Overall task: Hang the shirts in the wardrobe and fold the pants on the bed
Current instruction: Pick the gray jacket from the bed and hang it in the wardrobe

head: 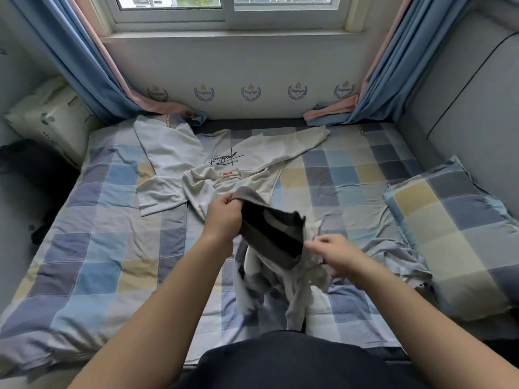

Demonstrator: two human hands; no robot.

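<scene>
- Far left: a pale patterned pillow [53, 119] leans in the corner, with dark clothing [25, 167] heaped just below it at the bed's edge.
- Left blue curtain [84, 66] hangs down, its pink-lined hem spilling onto the mattress.
- Bed [98, 248] covered in a blue, grey and yellow checked sheet, wrinkled.
- White long-sleeved shirt [193, 155] lies flat on the far half of the bed, black script lettering facing up, one sleeve stretched out to the right.
- Left hand [223, 217]: fingers curled tight around the dark waistband of the grey pants [271, 237], lifted above the sheet.
- The pants are in mid-frame, held over the near half of the bed. The waistband is spread between both hands and the paler legs hang bunched below it, down toward the person's dark top.
- Right hand [334, 254]: fingertips pinch the light fabric at the waistband's right end.
- Window [224, 12] above the far wall, centre.
- Right: checked pillow [449, 234] flat on the bed; right blue curtain [407, 66] and grey padded panel [477, 108] behind it.
</scene>
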